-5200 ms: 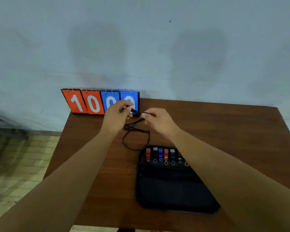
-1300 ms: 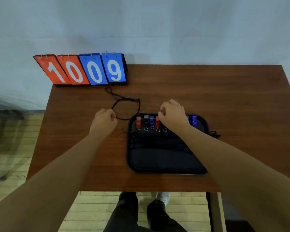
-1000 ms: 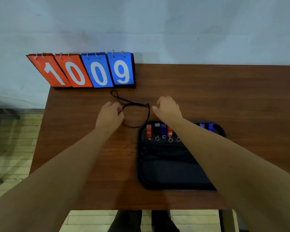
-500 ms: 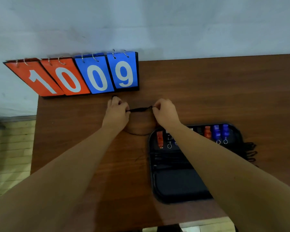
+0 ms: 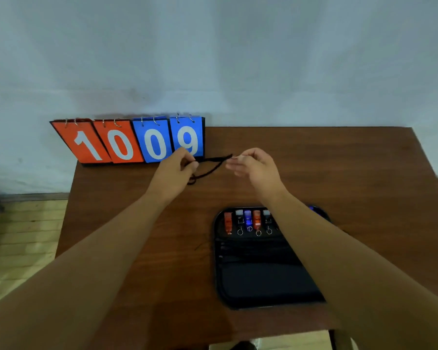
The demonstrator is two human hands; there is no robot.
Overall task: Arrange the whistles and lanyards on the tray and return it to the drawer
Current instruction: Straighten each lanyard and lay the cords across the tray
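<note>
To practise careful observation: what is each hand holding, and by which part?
The black lanyard: left hand pinches its gathered cord, right hand pinches its other end.

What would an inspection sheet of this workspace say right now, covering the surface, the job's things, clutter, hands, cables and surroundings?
Surface: brown wooden table, carrying the tray and a scoreboard.
Job's things: black tray near the front edge, with a row of whistles along its far end; black lanyard stretched between both hands, its slack hanging below the left one.
Clutter: flip scoreboard reading 1009, at the far left corner by the wall.
Hands: left hand grips the lanyard; right hand pinches its other end.
Cables: nothing seen.
Surroundings: pale wall behind the table; light floor to the left.
</note>
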